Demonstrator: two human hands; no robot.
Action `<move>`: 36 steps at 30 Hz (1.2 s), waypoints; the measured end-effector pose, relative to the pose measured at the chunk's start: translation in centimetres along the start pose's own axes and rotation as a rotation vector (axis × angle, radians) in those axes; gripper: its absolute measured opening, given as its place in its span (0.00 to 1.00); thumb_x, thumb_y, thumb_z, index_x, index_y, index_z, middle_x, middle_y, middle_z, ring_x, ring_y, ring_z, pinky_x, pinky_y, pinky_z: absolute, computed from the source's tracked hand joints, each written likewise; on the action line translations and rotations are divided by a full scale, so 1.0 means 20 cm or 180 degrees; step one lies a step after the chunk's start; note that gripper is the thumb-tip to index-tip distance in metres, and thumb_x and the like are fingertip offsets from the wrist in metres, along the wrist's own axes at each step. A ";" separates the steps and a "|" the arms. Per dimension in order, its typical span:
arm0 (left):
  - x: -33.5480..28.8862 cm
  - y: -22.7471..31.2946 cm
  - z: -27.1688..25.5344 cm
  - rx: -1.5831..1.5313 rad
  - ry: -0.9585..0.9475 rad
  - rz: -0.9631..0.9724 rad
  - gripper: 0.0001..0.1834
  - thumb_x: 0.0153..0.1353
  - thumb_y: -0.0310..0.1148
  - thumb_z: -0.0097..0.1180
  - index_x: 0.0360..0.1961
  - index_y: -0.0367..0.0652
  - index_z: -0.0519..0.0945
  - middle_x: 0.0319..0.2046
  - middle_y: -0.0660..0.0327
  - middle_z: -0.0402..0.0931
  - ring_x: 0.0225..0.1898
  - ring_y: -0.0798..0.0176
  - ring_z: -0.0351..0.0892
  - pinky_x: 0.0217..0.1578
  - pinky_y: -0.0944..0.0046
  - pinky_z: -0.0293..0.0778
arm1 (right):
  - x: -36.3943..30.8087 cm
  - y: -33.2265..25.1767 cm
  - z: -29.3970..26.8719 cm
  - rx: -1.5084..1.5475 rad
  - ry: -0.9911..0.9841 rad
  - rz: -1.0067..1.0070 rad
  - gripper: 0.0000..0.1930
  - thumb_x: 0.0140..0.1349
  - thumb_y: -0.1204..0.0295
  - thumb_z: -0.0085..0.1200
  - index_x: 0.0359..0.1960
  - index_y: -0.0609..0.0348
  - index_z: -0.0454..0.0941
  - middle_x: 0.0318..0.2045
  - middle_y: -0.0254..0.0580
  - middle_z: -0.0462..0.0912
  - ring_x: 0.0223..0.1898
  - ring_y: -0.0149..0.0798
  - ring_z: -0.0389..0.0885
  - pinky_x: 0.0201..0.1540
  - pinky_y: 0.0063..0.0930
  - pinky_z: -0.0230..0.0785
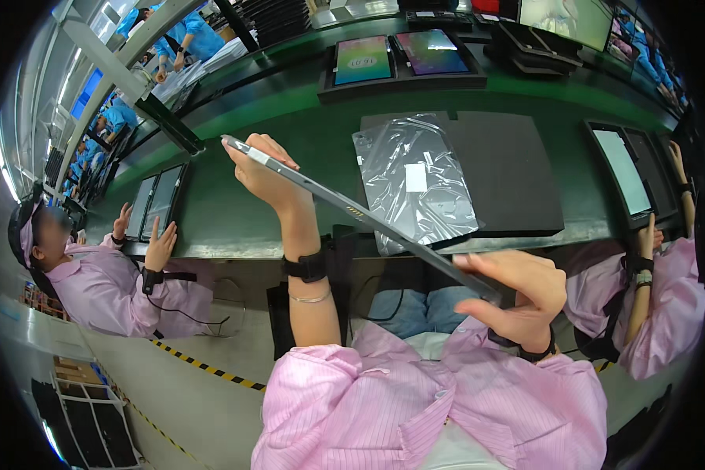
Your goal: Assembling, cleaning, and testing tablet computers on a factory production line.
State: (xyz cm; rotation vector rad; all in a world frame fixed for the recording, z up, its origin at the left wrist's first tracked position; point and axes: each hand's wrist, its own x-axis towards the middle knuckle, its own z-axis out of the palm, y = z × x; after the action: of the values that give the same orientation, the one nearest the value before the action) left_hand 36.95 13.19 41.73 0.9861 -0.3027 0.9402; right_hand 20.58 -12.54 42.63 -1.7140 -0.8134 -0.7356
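A thin grey tablet (352, 210) is held up edge-on above the bench's front edge, slanting from upper left down to lower right. My left hand (268, 174) grips its upper left end, with the thumb at the corner and fingers behind. At the lower right end, my right hand (518, 291) pinches it between thumb and fingers. The tablet's two faces are mostly turned out of sight. Behind it, a clear plastic bag (423, 176) with a white label and a flat grey item inside lies partly over a black foam tray (509, 168).
At the back, a dark tray (403, 88) carries two tablets with lit screens. Co-workers sit on both sides: one touches dark tablets (155, 205) at left, another a tray with a pale-screened tablet (623, 172) at right. A metal post (125, 78) rises at the upper left.
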 end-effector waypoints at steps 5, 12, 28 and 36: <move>-0.01 0.00 0.01 0.0223 0.0075 -0.0243 0.33 0.72 0.48 0.26 0.08 0.46 0.59 0.05 0.64 0.55 0.05 0.71 0.49 0.07 0.74 0.44 | -0.05 0.00 -0.04 -0.0238 -0.0013 -0.0289 0.15 0.42 0.78 0.69 0.34 0.69 0.82 0.32 0.51 0.85 0.31 0.42 0.85 0.32 0.23 0.77; 0.04 -0.07 -0.06 -0.1088 -0.1154 -0.0165 0.34 0.73 0.45 0.22 0.10 0.42 0.64 0.06 0.61 0.58 0.05 0.67 0.54 0.07 0.72 0.57 | 0.02 0.03 0.01 0.0881 0.0096 0.1256 0.03 0.54 0.81 0.58 0.29 0.70 0.80 0.25 0.45 0.84 0.25 0.32 0.82 0.28 0.20 0.74; -0.12 0.08 0.21 -0.0829 -0.0924 -0.1023 0.31 0.70 0.45 0.31 0.08 0.47 0.59 0.05 0.67 0.54 0.07 0.74 0.51 0.09 0.74 0.48 | 0.14 0.50 0.12 0.1079 0.1104 0.2040 0.12 0.64 0.67 0.53 0.32 0.67 0.78 0.23 0.41 0.79 0.20 0.32 0.80 0.20 0.21 0.73; -0.09 0.07 0.21 -0.0502 -0.0505 -0.1280 0.28 0.69 0.45 0.35 0.10 0.46 0.62 0.09 0.68 0.59 0.11 0.74 0.55 0.11 0.72 0.51 | 0.13 0.46 0.09 0.1042 0.1213 0.1993 0.14 0.64 0.65 0.53 0.32 0.67 0.78 0.22 0.39 0.78 0.19 0.30 0.79 0.19 0.21 0.72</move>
State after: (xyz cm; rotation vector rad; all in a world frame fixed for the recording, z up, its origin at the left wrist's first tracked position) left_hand 35.56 9.09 43.60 0.9327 -0.2928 0.4668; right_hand 29.72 -12.28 39.30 -1.3581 -0.1008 -0.4399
